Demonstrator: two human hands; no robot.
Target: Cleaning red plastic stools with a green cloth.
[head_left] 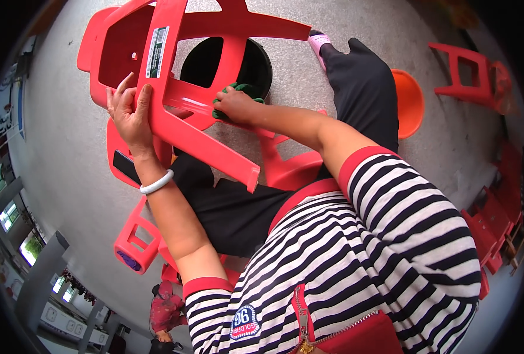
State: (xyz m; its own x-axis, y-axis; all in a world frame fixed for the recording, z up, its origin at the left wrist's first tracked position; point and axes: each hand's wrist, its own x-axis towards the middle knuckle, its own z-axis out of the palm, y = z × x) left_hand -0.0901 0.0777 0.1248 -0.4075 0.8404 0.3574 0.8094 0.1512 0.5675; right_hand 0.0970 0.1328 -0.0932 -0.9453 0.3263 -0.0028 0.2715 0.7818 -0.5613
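Note:
A red plastic chair is tipped over in front of me, its legs and open frame showing and a label stuck on one bar. My left hand holds it by the near left corner, thumb against the bar and fingers spread along the frame. In my right hand is a bunched green cloth, pressed to a crossbar of the chair. Behind the frame stands a black bucket, partly hidden by the chair. A dark phone lies on a red plastic surface beside my left wrist.
An orange basin sits beyond my right leg. Further right is another red chair, with several stacked red chairs below it. A red stool stands left of my lap. Another person in red is at lower left.

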